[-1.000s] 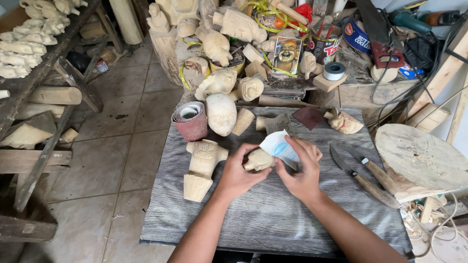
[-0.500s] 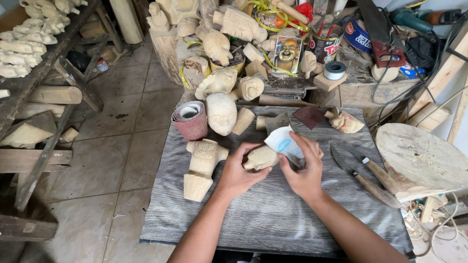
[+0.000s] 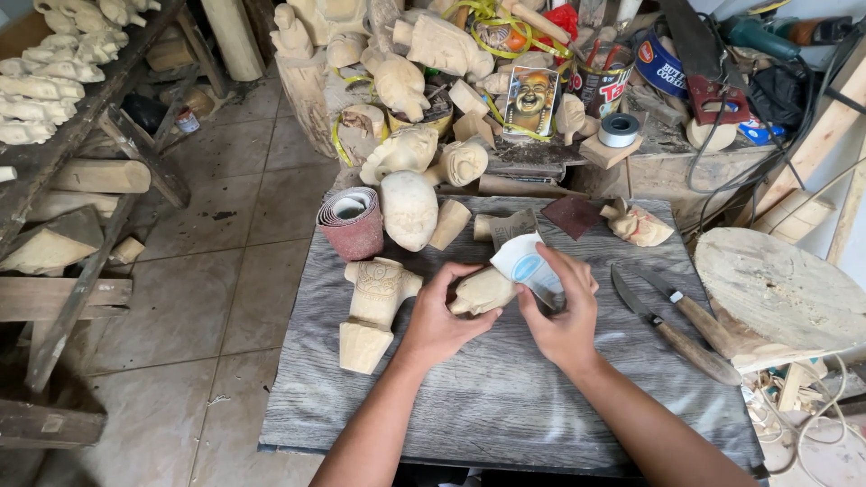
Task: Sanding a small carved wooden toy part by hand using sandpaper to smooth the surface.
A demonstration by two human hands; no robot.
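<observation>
The left hand [image 3: 440, 317] keeps its closed grip on the small wooden carving [image 3: 484, 292], just right of the tall carved figure [image 3: 372, 310] lying on the table [image 3: 505, 406]. The right hand [image 3: 561, 311] stays pinched on the pale sandpaper sheet [image 3: 528, 263], pressed over the carving's right end; neither has shifted noticeably since half a second ago.
</observation>
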